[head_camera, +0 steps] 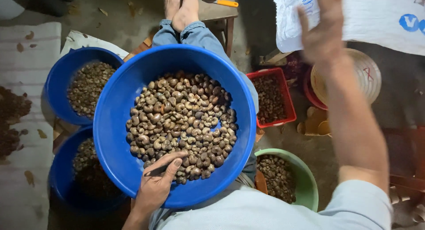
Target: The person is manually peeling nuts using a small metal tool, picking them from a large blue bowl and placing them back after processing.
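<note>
A big blue basin (115, 123) rests on my lap, filled with a heap of brown cashew nuts in shell (181, 119). My left hand (156, 185) lies on the basin's near rim, thumb among the nuts, gripping a small dark tool (155, 171). My right hand (322, 28) is raised far to the right, fingers spread, in front of a white sack (372, 17); it holds nothing.
Two more blue basins (59, 79) (59, 177) of nuts stand at the left. A red crate (290, 106) and a green bowl (307, 181) with nuts sit to the right, a round woven tray (369, 77) beyond. A wooden stool (219, 10) stands by my feet.
</note>
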